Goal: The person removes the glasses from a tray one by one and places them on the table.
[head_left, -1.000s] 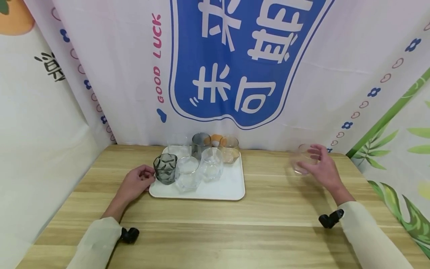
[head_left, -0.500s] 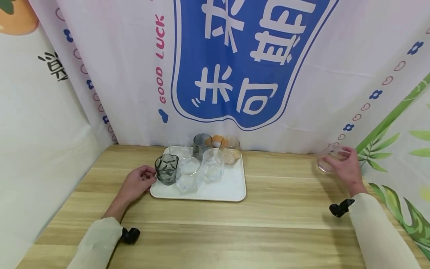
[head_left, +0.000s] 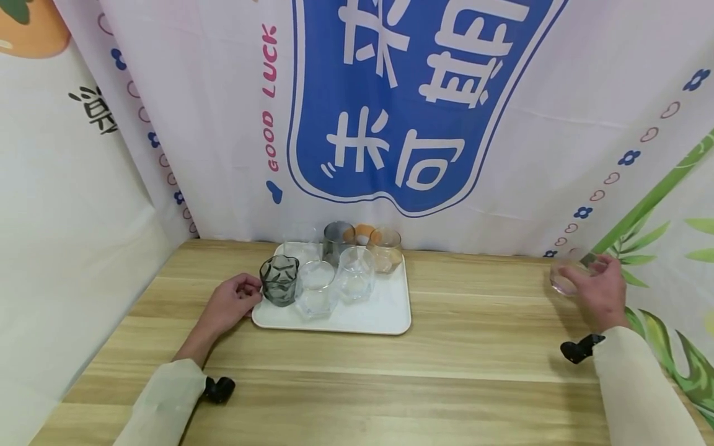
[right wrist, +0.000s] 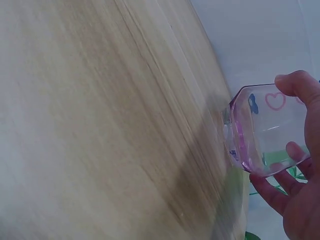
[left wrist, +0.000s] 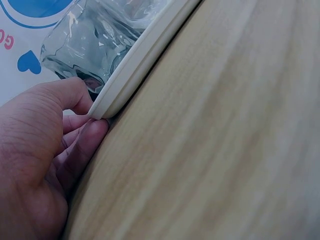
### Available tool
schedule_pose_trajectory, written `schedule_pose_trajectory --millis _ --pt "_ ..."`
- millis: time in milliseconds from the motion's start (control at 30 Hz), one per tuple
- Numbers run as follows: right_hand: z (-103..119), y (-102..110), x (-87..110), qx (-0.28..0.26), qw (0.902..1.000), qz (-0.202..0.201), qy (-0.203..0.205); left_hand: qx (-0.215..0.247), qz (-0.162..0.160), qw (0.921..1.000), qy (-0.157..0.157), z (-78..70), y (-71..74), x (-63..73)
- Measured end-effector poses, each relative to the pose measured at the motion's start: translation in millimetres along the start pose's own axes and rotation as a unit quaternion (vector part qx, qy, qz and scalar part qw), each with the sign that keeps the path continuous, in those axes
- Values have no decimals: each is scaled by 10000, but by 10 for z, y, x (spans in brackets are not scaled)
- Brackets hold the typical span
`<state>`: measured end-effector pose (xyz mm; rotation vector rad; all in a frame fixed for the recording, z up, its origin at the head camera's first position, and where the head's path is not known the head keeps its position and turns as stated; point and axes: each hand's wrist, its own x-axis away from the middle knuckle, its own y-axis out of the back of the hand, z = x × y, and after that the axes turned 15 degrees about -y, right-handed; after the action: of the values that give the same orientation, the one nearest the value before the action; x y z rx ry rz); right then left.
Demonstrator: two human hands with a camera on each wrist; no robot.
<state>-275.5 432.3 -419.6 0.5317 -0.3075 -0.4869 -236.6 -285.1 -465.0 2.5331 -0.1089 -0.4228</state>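
The right hand (head_left: 605, 290) is gripping a clear glass (right wrist: 272, 127) at the far right of the worktop (head_left: 390, 390); a loosening grip could be tipping it over the edge. The left hand (head_left: 233, 302) is pinching the tray (head_left: 368, 321); tugging could be toppling its tumblers (head_left: 280, 282).

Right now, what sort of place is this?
Probably a makeshift recording booth: printed cloths hang behind and beside a table, and the person wears wrist cameras.
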Motion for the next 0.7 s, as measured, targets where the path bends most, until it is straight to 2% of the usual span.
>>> schedule_pose_trajectory --millis 467,567,700 --pt "11 -24 22 13 9996 269 57 -24 -23 10000 -23 22 5 -13" --pt "66 -50 31 -85 9999 -28 132 -28 -28 10000 -22 17 5 -10" --pt "172 -119 101 -314 9960 -761 335 -9 -17 10000 -44 12 3 -7"
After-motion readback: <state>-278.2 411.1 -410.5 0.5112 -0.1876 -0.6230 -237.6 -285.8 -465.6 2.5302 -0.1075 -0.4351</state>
